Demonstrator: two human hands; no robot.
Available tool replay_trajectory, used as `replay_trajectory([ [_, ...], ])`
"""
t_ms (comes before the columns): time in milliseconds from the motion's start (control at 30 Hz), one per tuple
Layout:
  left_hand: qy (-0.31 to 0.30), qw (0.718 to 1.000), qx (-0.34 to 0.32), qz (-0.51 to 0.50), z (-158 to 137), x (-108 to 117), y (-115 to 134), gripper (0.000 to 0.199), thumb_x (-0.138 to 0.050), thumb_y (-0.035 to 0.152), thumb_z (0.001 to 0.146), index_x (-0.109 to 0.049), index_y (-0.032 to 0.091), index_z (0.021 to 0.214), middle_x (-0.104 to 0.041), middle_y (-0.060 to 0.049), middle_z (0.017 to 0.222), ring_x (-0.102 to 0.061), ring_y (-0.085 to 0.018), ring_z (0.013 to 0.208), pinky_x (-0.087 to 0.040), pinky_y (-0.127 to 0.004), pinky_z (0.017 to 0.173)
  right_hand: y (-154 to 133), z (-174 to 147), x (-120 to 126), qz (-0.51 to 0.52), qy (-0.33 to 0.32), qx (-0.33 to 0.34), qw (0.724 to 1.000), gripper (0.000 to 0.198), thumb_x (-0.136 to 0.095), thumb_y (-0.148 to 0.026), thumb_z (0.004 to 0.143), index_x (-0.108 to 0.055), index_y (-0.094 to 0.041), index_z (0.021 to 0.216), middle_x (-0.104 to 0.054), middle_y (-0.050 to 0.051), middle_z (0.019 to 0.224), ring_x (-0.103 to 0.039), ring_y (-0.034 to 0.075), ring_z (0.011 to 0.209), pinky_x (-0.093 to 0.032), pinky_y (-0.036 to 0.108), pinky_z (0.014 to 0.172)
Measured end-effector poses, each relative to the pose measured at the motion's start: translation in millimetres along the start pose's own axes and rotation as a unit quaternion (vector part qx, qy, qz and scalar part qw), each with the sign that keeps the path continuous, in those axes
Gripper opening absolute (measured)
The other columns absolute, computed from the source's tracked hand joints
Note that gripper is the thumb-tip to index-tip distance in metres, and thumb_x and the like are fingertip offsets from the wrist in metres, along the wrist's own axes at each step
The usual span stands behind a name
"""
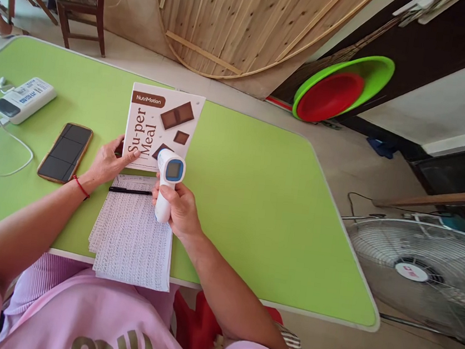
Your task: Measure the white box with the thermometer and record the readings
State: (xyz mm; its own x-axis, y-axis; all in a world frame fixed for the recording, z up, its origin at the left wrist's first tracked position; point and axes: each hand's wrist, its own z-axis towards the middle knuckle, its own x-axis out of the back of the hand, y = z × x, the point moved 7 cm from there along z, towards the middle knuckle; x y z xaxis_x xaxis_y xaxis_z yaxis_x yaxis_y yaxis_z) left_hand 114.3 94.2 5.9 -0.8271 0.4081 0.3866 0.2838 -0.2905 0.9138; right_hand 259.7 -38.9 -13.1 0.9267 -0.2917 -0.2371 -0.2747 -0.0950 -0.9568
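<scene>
My left hand (110, 163) grips the lower left corner of a white box (182, 101) printed with chocolate pieces, its thumb across the front. The box is tilted up toward me over the table. In my right hand (184, 208) is a white infrared thermometer (163, 208), its blue-framed screen facing me and its head close to the box's lower right part. Below lie handwritten sheets of paper (134, 242), which overhang the table's near edge. A black pen (130, 191) rests across them, its right end hidden by my right hand.
On the green table (269, 218), a smartphone (66, 153) and a white power bank (31, 98) with a cable (28, 159) lie to the left. A large fan (418, 240) stands off the right end. Green and red basins (329, 98) lean beyond, near a wooden chair (81, 6).
</scene>
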Motion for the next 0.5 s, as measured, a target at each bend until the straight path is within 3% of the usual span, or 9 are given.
replay_trajectory([
  [233, -0.006, 1.0, -0.001, -0.012, 0.0, -0.9, 0.0, 0.048, -0.068, 0.058, 0.088, -0.067, 0.02, 0.117, -0.079, -0.009, 0.116, -0.075, -0.024, 0.1, -0.06, -0.036, 0.083, 2.6, 0.6, 3.1, 0.006, 0.014, -0.001, 1.0, 0.035, -0.079, -0.051, 0.067, -0.063, -0.023, 0.079, -0.064, -0.002, 0.066, -0.056, 0.013, 0.057, -0.048, 0.029, 0.051],
  [500, -0.01, 1.0, -0.006, 0.008, 0.3, -0.4, -1.0, 0.05, -0.067, 0.06, 0.09, -0.066, 0.02, 0.12, -0.079, -0.008, 0.111, -0.074, -0.023, 0.095, -0.06, -0.033, 0.078, 5.1, 1.0, 3.5, 0.006, 0.007, -0.003, 1.0, 0.039, -0.08, -0.055, 0.068, -0.066, -0.023, 0.085, -0.064, -0.002, 0.068, -0.058, 0.014, 0.058, -0.05, 0.031, 0.054],
])
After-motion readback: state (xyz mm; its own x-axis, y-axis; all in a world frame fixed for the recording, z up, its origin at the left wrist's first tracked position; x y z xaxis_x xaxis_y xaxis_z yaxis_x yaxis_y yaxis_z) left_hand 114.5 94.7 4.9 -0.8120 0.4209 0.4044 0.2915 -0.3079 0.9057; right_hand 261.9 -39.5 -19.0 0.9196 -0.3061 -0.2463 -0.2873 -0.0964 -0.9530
